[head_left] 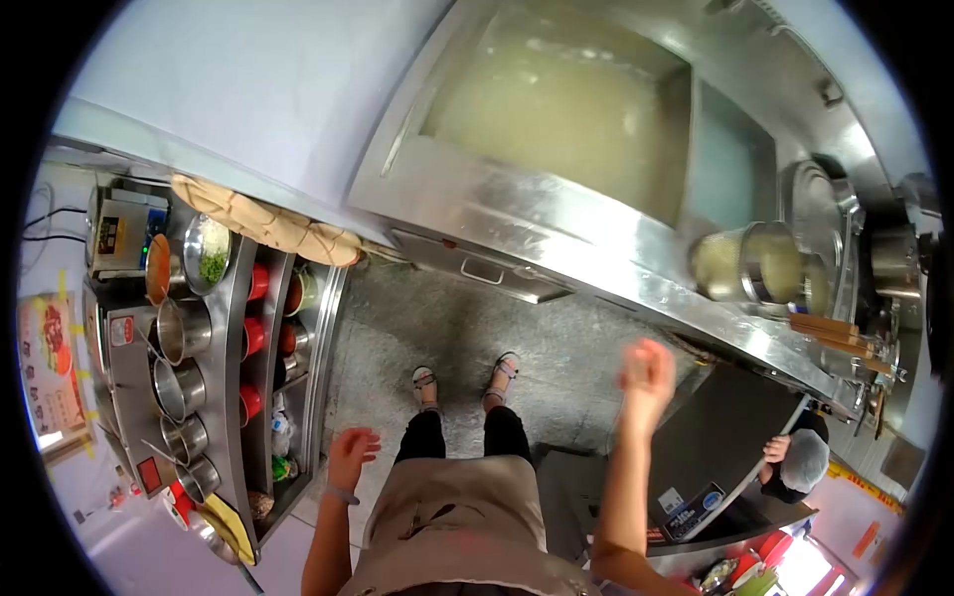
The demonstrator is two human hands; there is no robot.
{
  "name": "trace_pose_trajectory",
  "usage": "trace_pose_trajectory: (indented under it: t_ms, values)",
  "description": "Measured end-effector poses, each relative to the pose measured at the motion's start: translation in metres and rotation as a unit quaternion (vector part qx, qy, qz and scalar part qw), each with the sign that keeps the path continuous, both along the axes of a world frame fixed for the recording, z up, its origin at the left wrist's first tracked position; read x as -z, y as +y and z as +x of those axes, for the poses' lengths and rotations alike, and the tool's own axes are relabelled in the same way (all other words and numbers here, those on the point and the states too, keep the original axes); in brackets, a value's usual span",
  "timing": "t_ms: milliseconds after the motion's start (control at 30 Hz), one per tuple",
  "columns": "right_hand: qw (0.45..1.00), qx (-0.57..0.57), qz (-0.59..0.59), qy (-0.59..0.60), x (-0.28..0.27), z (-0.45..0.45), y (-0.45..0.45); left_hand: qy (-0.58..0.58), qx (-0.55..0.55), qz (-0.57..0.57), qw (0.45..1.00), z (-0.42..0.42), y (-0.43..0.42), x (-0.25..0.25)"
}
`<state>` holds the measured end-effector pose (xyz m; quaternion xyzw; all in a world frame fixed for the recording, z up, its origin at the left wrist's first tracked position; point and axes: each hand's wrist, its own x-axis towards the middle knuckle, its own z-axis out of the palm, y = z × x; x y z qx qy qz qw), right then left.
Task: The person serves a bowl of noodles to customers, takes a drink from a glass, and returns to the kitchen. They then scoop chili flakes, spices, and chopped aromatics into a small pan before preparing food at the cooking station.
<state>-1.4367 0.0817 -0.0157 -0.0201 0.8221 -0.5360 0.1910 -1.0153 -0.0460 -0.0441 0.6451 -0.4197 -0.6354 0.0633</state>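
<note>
Over the floor at the lower left, my left hand (355, 453) hangs with its fingers apart and holds nothing. A grey band (342, 495) circles that wrist. My right hand (648, 370) is raised in front of the steel cooker counter (556, 219), apart from it. Its fingers are loosely bent and slightly blurred, with nothing visible in them. Beyond the counter's front edge lies a large square vat (566, 109) of cloudy yellowish liquid. To its right, a steel pot (723, 266) stands on the counter.
At left a steel shelf unit (238, 397) carries several steel pots (184, 333), a bowl with chopped greens (211, 256) and red containers (252, 338). A beige cloth (263, 221) drapes over an edge. Wooden handles (825, 326) jut from the right counter. Another person (803, 459) is at the right.
</note>
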Motion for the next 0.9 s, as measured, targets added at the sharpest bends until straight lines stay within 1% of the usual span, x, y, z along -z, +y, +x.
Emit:
trace_pose_trajectory:
  t_ms: [33, 67, 100, 133, 167, 200, 233, 267, 300, 333, 367, 433, 467, 533, 633, 767, 800, 833, 900]
  values:
    - [0.987, -0.056, -0.117, -0.095, 0.07, 0.022, -0.016, -0.01, -0.006, 0.013, 1.0, 0.012, 0.006, 0.009]
    - [0.958, -0.058, -0.179, -0.218, 0.154, 0.039, -0.026, -0.018, -0.017, 0.016, 1.0, 0.021, 0.01, 0.014]
    - [0.924, -0.01, -0.152, -0.352, 0.222, 0.052, -0.05, -0.034, -0.023, 0.022, 0.999, 0.036, 0.017, 0.025]
    - [0.873, 0.023, -0.169, -0.457, 0.294, 0.066, -0.071, -0.049, -0.031, 0.023, 0.998, 0.054, 0.022, 0.041]
    - [0.853, 0.043, -0.144, -0.5, 0.347, 0.077, -0.095, -0.063, -0.04, 0.014, 0.997, 0.067, 0.027, 0.051]
    - [0.83, 0.045, -0.148, -0.537, 0.44, 0.088, -0.105, -0.078, -0.049, 0.007, 0.996, 0.081, 0.033, 0.061]
    - [0.824, 0.078, -0.14, -0.543, 0.488, 0.09, -0.121, -0.109, -0.064, 0.008, 0.992, 0.097, 0.04, 0.071]
    - [0.818, 0.11, -0.134, -0.548, 0.522, 0.089, -0.144, -0.138, -0.078, 0.006, 0.987, 0.112, 0.045, 0.083]
    - [0.828, 0.126, -0.125, -0.532, 0.537, 0.087, -0.165, -0.141, -0.081, 0.0, 0.987, 0.126, 0.05, 0.095]
    - [0.82, 0.109, -0.178, -0.533, 0.547, 0.086, -0.18, -0.169, -0.108, 0.013, 0.98, 0.139, 0.056, 0.101]
    - [0.796, 0.155, -0.197, -0.551, 0.554, 0.084, -0.196, -0.195, -0.134, 0.027, 0.971, 0.15, 0.059, 0.11]
    - [0.811, 0.153, -0.244, -0.509, 0.581, 0.086, -0.207, -0.192, -0.14, 0.023, 0.971, 0.163, 0.063, 0.125]
    - [0.81, 0.151, -0.243, -0.511, 0.579, 0.09, -0.212, -0.186, -0.145, 0.023, 0.972, 0.166, 0.064, 0.128]
    - [0.87, 0.191, -0.151, -0.428, 0.563, 0.089, -0.219, -0.177, -0.141, 0.021, 0.974, 0.165, 0.061, 0.135]
    - [0.885, 0.209, -0.137, -0.394, 0.542, 0.092, -0.217, -0.16, -0.141, 0.018, 0.977, 0.164, 0.057, 0.142]
    - [0.906, 0.181, -0.152, -0.351, 0.524, 0.103, -0.196, -0.137, -0.134, 0.009, 0.981, 0.171, 0.054, 0.143]
    - [0.899, 0.194, -0.163, -0.356, 0.529, 0.109, -0.188, -0.133, -0.131, 0.01, 0.982, 0.172, 0.053, 0.142]
    - [0.903, 0.189, -0.19, -0.337, 0.543, 0.116, -0.175, -0.129, -0.126, 0.013, 0.984, 0.172, 0.053, 0.14]
    - [0.911, 0.184, -0.18, -0.321, 0.518, 0.13, -0.16, -0.112, -0.103, 0.023, 0.988, 0.172, 0.051, 0.132]
